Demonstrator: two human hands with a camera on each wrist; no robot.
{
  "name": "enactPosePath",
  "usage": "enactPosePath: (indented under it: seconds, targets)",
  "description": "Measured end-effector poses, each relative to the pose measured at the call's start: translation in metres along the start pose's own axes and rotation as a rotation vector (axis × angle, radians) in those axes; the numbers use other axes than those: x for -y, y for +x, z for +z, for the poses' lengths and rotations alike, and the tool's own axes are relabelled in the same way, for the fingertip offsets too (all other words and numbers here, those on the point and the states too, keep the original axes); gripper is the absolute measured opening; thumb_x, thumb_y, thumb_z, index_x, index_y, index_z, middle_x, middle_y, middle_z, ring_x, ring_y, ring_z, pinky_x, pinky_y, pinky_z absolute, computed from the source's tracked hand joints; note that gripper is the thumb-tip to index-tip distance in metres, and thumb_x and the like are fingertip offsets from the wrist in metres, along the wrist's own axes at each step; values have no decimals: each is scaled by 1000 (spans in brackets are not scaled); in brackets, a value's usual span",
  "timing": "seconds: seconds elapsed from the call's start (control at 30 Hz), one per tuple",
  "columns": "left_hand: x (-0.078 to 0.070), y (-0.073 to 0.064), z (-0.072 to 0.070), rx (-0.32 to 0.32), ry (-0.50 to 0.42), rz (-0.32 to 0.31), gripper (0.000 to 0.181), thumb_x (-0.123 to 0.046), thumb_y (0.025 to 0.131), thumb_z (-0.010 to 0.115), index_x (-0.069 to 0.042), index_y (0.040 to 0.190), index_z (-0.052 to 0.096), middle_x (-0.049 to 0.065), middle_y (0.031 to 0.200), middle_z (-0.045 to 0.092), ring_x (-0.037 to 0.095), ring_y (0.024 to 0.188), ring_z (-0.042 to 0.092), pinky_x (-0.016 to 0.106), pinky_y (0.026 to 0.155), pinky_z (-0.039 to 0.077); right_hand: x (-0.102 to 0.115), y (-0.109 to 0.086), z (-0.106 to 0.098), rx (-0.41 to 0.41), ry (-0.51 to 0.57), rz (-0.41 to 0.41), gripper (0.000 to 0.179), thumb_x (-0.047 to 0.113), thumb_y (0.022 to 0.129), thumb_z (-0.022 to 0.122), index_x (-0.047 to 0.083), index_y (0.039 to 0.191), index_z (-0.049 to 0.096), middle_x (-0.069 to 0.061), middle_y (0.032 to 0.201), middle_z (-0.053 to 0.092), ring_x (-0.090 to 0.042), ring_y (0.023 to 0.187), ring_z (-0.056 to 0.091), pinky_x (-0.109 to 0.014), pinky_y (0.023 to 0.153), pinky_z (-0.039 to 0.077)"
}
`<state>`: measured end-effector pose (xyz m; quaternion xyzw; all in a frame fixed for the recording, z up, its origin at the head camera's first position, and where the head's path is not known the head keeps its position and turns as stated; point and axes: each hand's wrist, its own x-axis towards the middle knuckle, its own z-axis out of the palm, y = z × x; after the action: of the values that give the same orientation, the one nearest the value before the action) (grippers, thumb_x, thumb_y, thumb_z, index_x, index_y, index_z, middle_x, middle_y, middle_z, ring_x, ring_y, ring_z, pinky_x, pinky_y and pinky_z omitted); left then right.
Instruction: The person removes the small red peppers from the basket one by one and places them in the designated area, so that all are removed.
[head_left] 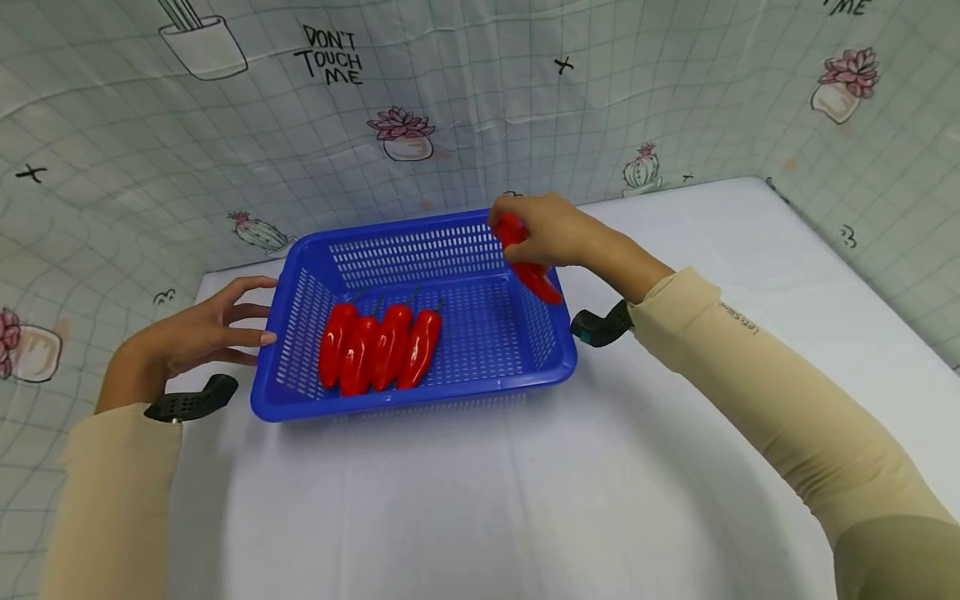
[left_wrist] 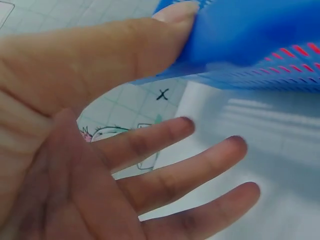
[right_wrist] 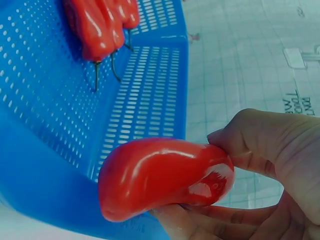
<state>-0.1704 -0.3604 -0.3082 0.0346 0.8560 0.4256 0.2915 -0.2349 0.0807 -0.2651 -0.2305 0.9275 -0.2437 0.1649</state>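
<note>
A glossy red chili pepper [head_left: 537,282] is held in my right hand [head_left: 551,229], above the right end of a blue plastic basket [head_left: 420,401]. The right wrist view shows the thumb and fingers pinching this pepper [right_wrist: 150,175] near one end. Inside the basket, several more red peppers [head_left: 356,354] lie side by side toward the left, their dark stems pointing to the back. My left hand [head_left: 198,333] is at the basket's left end with its fingers spread. In the left wrist view its thumb [left_wrist: 145,45] touches the basket's rim [left_wrist: 210,50], while the other visible fingers extend apart from it.
The basket stands on a white table [head_left: 450,500], close to the back. A grid-patterned cloth [head_left: 487,100] with plant drawings and lettering hangs behind the table and along both sides. Black wrist-worn devices [head_left: 603,325] sit at both cuffs.
</note>
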Motion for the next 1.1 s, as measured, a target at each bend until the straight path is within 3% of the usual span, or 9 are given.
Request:
enactPosePath:
  seconds: [0.2,0.37,0.47,0.87,1.1]
  targets:
    - [5,2,-6,21,-66,15,62,-14,93,65,-31,140,28,20,137,49,29,110,63,60,90,52,-4,-2,-1,-22,-13,-23,40,15,92,58,13,131,51,-19,111,64,-30,88,69,-35,66,61]
    - [9,-1,-11,31,-112,0,58,-10,93,64,-34,135,32,-1,123,60,23,106,66,63,93,50,-7,-2,-2,-28,-18,-26,39,17,93,57,14,132,51,-19,112,63,-29,87,67,-34,67,61]
    - [9,-1,-11,33,-117,5,58,-9,93,64,-34,136,32,-6,120,61,22,106,66,64,93,49,-9,-2,-3,-34,-9,-13,40,18,93,58,15,132,51,-18,114,63,-30,89,67,-34,68,61]
    - [8,0,-9,8,-115,-17,60,-11,93,66,-34,138,34,-5,120,62,25,108,65,65,93,48,-21,-11,-15,-48,75,14,45,17,93,61,16,137,50,-20,119,62,-34,96,68,-41,74,61]
    - [8,0,-8,-4,-118,-41,61,-13,92,67,-34,139,34,-4,121,63,26,109,65,64,93,48,-31,-21,-28,-102,108,20,47,15,92,62,15,137,49,-22,123,59,-39,101,65,-43,74,61]
